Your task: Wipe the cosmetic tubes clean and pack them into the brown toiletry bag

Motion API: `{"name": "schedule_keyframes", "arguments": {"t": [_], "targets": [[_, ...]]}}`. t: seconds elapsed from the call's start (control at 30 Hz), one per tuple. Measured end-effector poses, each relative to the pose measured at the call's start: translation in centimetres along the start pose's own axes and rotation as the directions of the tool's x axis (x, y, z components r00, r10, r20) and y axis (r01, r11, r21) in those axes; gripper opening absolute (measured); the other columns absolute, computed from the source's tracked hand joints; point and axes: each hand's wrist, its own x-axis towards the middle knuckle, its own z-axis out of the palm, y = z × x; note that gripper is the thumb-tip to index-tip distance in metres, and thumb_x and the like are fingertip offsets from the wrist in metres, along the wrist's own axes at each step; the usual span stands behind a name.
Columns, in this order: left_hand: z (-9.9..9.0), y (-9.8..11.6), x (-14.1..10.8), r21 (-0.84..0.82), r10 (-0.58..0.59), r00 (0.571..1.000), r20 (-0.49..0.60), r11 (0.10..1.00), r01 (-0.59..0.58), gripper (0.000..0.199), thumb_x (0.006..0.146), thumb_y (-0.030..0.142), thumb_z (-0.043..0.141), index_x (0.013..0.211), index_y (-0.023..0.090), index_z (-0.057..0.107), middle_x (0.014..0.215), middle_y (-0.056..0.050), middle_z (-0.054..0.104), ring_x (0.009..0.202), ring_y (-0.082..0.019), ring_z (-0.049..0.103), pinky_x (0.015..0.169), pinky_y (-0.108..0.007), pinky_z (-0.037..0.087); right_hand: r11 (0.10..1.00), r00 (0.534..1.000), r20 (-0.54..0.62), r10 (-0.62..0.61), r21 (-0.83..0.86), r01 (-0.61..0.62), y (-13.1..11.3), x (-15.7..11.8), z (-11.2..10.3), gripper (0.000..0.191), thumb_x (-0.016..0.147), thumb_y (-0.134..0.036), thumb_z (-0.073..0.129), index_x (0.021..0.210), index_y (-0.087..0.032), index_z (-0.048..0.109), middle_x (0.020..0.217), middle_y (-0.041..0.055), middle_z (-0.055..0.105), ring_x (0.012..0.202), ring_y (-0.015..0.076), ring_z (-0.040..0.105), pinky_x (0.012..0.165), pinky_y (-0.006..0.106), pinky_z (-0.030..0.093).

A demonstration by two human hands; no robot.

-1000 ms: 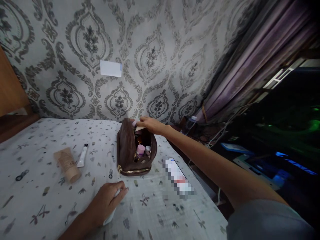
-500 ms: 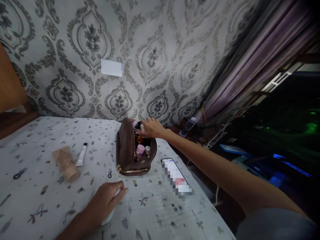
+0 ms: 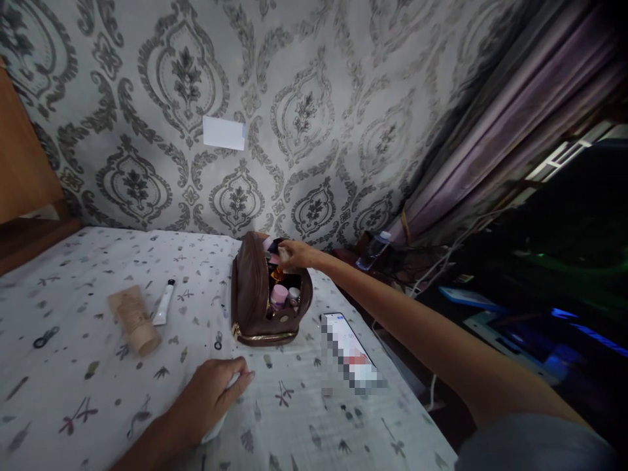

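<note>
A brown cosmetic bag (image 3: 248, 288) stands unzipped on the patterned sheet. Inside it, a pink-lidded jar (image 3: 279, 296), a small white-capped container (image 3: 294, 296) and other partly hidden items show. My right hand (image 3: 296, 256) reaches to the bag's far right opening, fingers curled together; what they grip is hard to make out. On the sheet in front of the bag rests my left hand (image 3: 213, 392), closed around a white object (image 3: 214, 430) mostly covered by the palm. Left of the bag lie a beige squeeze tube (image 3: 135, 320) and a slim white tube with a black cap (image 3: 165, 302).
A phone (image 3: 350, 353) with a lit screen lies right of the bag, near the bed's edge. Beyond that edge are a clear plastic bottle (image 3: 373, 250), cables (image 3: 436, 268) and dark equipment. The patterned wall (image 3: 304, 118) rises behind the bag.
My right hand's fingers, raised over the bag's far side before, are now curled lower at its opening. My left hand stays closed in place. The view has shifted slightly.
</note>
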Motion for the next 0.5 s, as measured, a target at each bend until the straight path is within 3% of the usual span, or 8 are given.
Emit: {"name": "schedule_keyframes", "arguments": {"t": [0.1,0.17,0.3,0.4,0.5], "targets": [[-0.1,0.2,0.0,0.004,-0.016,1.000,0.010,1.000,0.016,0.043,0.100,0.051,0.032,0.074,0.021,0.049,0.066,0.001,0.058,0.067,-0.017,0.058,0.067,-0.028,0.037,1.000,0.999,-0.015,0.028,-0.012,-0.028,-0.1,-0.5,0.1,0.069,0.078,-0.039,0.077,0.141,-0.020,0.053,0.134,0.0088,0.065,0.121,0.0232,0.062,0.095,0.026,0.049],[-0.1,0.2,0.0,0.005,-0.017,1.000,0.013,1.000,0.017,0.042,0.099,0.051,0.032,0.075,0.021,0.049,0.066,0.001,0.058,0.067,-0.017,0.058,0.067,-0.028,0.037,0.996,0.996,-0.048,0.078,-0.031,-0.079,-0.6,-1.0,0.3,0.069,0.081,-0.047,0.073,0.140,-0.017,0.053,0.136,0.0148,0.062,0.120,0.0286,0.062,0.095,0.033,0.050],[-0.2,0.4,0.0,0.018,-0.012,1.000,0.017,1.000,0.012,0.040,0.099,0.049,0.033,0.075,0.021,0.049,0.066,0.001,0.058,0.067,-0.017,0.059,0.067,-0.028,0.038,0.966,0.979,-0.180,0.091,-0.223,-0.131,-2.2,-2.2,0.3,0.061,0.088,-0.055,0.061,0.129,-0.011,0.063,0.141,0.0249,0.053,0.122,0.0382,0.058,0.097,0.045,0.048],[-0.2,0.3,0.0,0.035,0.014,1.000,0.000,0.999,-0.014,0.040,0.100,0.048,0.033,0.074,0.022,0.048,0.066,0.001,0.060,0.066,-0.017,0.060,0.066,-0.028,0.038,0.930,0.988,-0.146,0.042,-0.357,-0.092,-3.2,-2.5,-0.2,0.049,0.090,-0.051,0.059,0.119,-0.013,0.070,0.136,0.0242,0.057,0.124,0.0382,0.057,0.098,0.047,0.047],[-0.1,0.1,0.0,0.061,0.048,0.999,-0.002,0.997,-0.048,0.039,0.101,0.046,0.034,0.075,0.022,0.050,0.069,0.000,0.064,0.067,-0.017,0.062,0.067,-0.028,0.038,0.931,0.996,-0.075,0.049,-0.358,-0.073,-3.4,-2.3,-0.6,0.048,0.090,-0.051,0.058,0.119,-0.015,0.071,0.128,0.0221,0.064,0.118,0.0357,0.062,0.094,0.044,0.050]]}}
